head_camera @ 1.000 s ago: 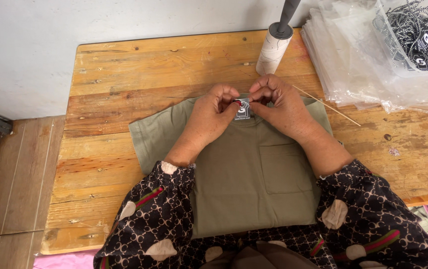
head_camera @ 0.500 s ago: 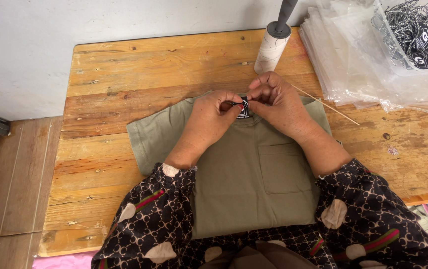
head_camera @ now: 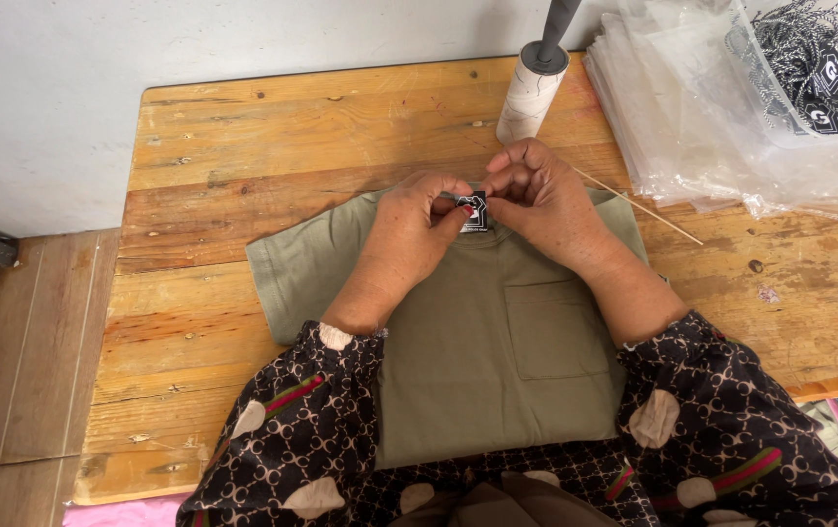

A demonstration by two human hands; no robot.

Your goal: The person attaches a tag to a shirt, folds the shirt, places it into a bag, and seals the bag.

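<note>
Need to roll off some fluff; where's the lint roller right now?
The lint roller stands at the table's far edge, just beyond the right hand, left of the plastic bags.

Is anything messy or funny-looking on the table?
Nothing looks spilled or broken. The green shirt lies flat, both hands pinch a small black tag at its collar. Only a thin stick lies slanted beside the plastic bags.

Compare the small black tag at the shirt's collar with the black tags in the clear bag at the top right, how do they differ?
The small black tag is single, pinched between the left hand and the right hand at the collar of the olive T-shirt. The bagged tags are many, heaped loose with black-and-white cords, untouched inside clear plastic. Both kinds are black with white markings.
</note>
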